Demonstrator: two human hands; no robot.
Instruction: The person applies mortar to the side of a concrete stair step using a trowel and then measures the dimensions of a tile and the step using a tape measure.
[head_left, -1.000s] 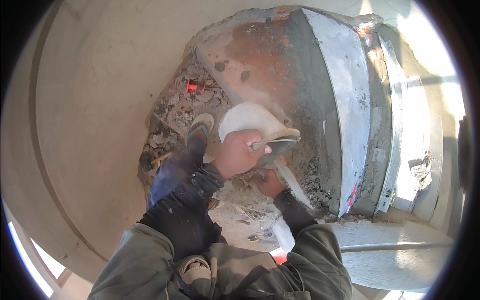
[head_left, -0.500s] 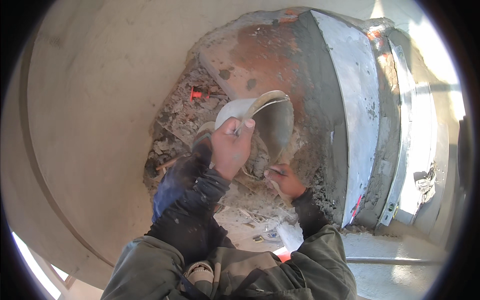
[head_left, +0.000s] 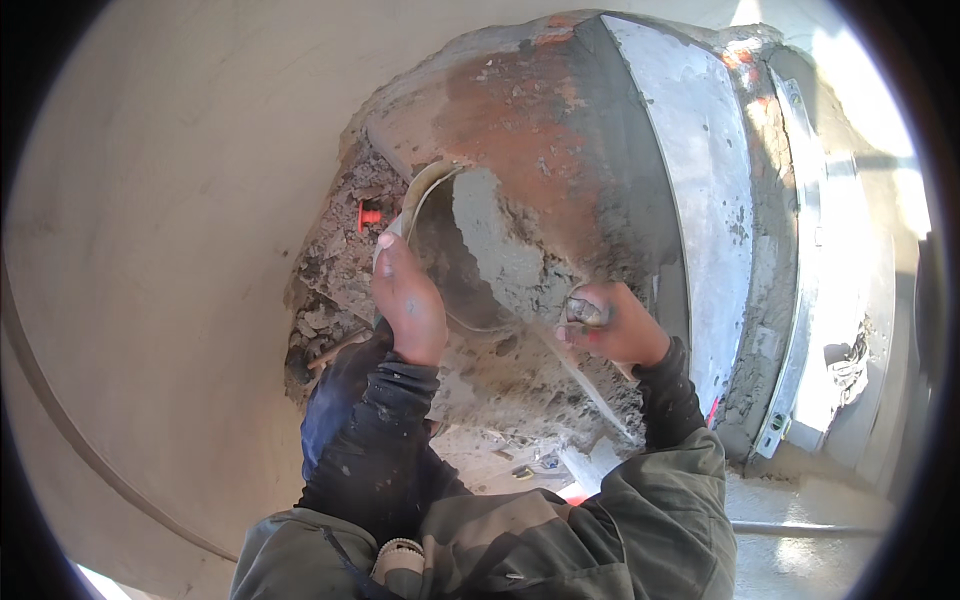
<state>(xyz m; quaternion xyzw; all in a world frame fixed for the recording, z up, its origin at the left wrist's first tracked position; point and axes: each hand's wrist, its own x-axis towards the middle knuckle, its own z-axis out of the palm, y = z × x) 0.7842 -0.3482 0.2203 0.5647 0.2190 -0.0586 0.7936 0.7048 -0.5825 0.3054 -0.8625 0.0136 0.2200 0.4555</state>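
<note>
My left hand (head_left: 410, 305) grips the rim of a pale bucket (head_left: 430, 190), thumb up along its edge. The bucket is tilted, its dark inside facing right. Wet grey mortar (head_left: 495, 235) shows at its mouth, in front of the brick-red wall patch. To the right, my right hand (head_left: 625, 325) is closed around a rounded handle end (head_left: 588, 312); the rest of that tool cannot be made out. A pale narrow strip (head_left: 598, 395) runs down below that hand, and I cannot tell whether it belongs to the tool or the bucket.
A long pale board (head_left: 705, 200) lies against fresh mortar on the right, with a metal spirit level (head_left: 775, 430) beyond it. Left of the bucket, a red-orange spool-like piece (head_left: 369, 215) sits among rubble (head_left: 330, 270). A smooth plastered wall (head_left: 180, 220) curves along the left.
The bucket has turned, its mouth swinging and mortar now showing there. My left hand shifted left with it. My right hand moved right and up, away from the bucket's lower rim.
</note>
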